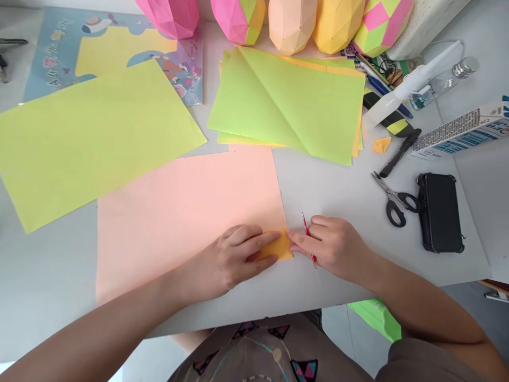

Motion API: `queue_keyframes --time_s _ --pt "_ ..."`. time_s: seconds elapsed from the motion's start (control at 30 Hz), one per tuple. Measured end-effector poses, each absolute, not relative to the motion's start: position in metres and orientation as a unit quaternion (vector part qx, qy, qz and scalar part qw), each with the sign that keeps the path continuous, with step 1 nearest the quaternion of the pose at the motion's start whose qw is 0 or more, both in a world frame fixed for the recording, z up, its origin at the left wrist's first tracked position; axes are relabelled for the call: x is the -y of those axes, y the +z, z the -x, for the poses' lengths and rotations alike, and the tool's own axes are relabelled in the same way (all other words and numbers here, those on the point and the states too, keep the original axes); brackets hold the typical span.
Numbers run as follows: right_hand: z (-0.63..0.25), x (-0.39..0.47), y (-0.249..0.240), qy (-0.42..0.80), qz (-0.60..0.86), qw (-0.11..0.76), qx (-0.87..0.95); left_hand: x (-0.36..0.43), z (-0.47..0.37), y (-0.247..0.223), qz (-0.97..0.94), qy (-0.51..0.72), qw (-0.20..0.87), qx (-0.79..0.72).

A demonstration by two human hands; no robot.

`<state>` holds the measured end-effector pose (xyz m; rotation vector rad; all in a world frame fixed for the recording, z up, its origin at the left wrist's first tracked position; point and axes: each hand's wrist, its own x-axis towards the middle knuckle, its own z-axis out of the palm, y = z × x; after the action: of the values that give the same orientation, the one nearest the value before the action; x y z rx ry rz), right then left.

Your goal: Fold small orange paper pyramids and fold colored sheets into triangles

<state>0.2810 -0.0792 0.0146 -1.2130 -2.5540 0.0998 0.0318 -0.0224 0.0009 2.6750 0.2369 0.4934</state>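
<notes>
A small folded piece of orange paper (283,245) lies near the table's front edge, over the corner of a large pink sheet (186,207). My left hand (226,260) holds it down, index finger and thumb pressed on its left part. At its right edge are the thumb and index fingertip of my right hand (334,246). A thin red pen (306,225) with a metal tip is tucked in the fingers of that hand, tip pointing away from me. Part of the orange paper is hidden under my left fingers.
Yellow-green paper (99,143) overlaps the pink sheet, and a green and orange stack (290,101) lies behind. Faceted paper shapes (292,24) line the back. To the right are scissors (392,201), a black phone (440,212), a black marker (400,154) and a white glue bottle (392,103).
</notes>
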Motion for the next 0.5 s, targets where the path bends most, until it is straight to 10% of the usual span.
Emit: queue_keyframes --time_s 0.5 --pt "-0.2818 0.0786 0.0152 0.05 0.42 0.148 0.894 0.022 -0.0264 -0.0024 -0.959 0.165 0.22 -0.075"
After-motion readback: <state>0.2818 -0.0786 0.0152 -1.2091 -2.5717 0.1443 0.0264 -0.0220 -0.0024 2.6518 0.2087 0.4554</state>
